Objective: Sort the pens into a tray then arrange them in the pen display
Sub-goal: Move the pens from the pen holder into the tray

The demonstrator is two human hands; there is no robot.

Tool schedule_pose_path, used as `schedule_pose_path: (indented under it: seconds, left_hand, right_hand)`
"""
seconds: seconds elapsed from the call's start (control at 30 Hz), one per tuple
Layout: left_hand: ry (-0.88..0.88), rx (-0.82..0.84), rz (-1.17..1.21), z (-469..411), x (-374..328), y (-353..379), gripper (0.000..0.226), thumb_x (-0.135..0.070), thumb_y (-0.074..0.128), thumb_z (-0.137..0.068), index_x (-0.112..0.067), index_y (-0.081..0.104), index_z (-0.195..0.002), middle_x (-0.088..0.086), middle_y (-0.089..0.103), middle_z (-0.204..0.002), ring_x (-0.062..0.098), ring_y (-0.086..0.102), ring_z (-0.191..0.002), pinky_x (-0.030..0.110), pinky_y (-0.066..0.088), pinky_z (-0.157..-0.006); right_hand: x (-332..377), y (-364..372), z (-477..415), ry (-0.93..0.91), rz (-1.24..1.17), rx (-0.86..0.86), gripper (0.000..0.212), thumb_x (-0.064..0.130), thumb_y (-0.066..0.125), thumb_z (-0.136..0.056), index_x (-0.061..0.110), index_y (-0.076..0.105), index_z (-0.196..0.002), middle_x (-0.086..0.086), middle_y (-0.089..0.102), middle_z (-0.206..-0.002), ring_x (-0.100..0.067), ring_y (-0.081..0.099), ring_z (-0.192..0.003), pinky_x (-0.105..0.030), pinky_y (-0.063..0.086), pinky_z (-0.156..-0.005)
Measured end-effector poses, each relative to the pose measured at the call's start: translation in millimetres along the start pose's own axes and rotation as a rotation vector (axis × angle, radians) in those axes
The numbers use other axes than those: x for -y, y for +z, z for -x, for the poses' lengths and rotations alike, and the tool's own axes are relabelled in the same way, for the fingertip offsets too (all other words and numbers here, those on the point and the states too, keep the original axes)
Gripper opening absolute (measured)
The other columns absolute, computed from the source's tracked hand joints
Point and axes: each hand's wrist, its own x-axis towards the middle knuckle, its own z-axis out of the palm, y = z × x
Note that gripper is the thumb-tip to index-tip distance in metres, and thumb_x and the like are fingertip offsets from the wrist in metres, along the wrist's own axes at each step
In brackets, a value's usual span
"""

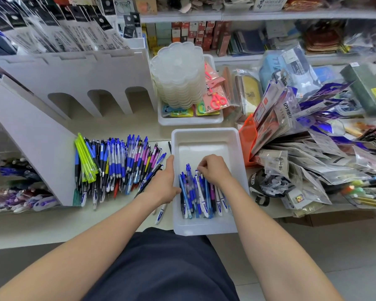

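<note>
A white tray [204, 140] sits on the counter in front of me, holding several blue and white pens [195, 196] in its near half. My left hand [163, 181] grips the tray's left rim, thumb along the edge, fingers reaching in against the pens. Above the pens' tips, my right hand [213, 168] has its fingers pinched on the tops of a few pens. A large loose pile of pens [117, 166], blue, purple, black and yellow-green, lies left of the tray. The white pen display [74, 83] with arched slots stands behind that pile.
A second white tray [191, 121] with stacked clear flower-shaped boxes [178, 74] and scissors packs stands behind. Heaps of packaged stationery [302, 148] crowd the right side. One stray pen [161, 213] lies by the tray's left wall. Shelves of goods run along the back.
</note>
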Motion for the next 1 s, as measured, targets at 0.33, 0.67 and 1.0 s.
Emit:
schedule_pose_path:
  seconds: [0.33,0.67,1.0]
  left_hand:
    - [0.006,0.012,0.025,1,0,-2,0.117,-0.012,0.079,-0.094,-0.035,-0.01,-0.166,0.005,0.068,-0.089,0.023,0.073,-0.07,0.046,0.067,-0.07]
    - [0.0,0.017,0.024,0,-2,-1,0.118,-0.011,0.078,-0.095,-0.034,-0.014,-0.166,0.009,0.07,-0.094,0.026,0.075,-0.07,0.044,0.066,-0.061]
    - [0.012,0.006,0.026,-1,5,2,0.117,-0.014,0.078,-0.096,-0.035,-0.013,-0.167,0.012,0.072,-0.079,0.028,0.075,-0.064,0.048,0.066,-0.062]
  right_hand:
    - [8,-33,23,-0.106,-0.291,-0.3,0.006,0.021,0.077,-0.095,0.016,0.081,-0.097,0.009,0.076,-0.089,-0.006,0.069,-0.083,-0.022,0.053,-0.083]
    - [-22,-3,57,0.019,-0.051,-0.214,0.019,0.026,0.07,-0.101,0.011,0.08,-0.105,-0.005,0.078,-0.101,-0.021,0.069,-0.091,-0.039,0.058,-0.087]
    - [7,20,51,-0.14,0.099,-0.176,0.043,0.02,0.048,-0.107,0.015,0.054,-0.149,-0.008,0.054,-0.138,-0.028,0.05,-0.125,-0.044,0.044,-0.106]
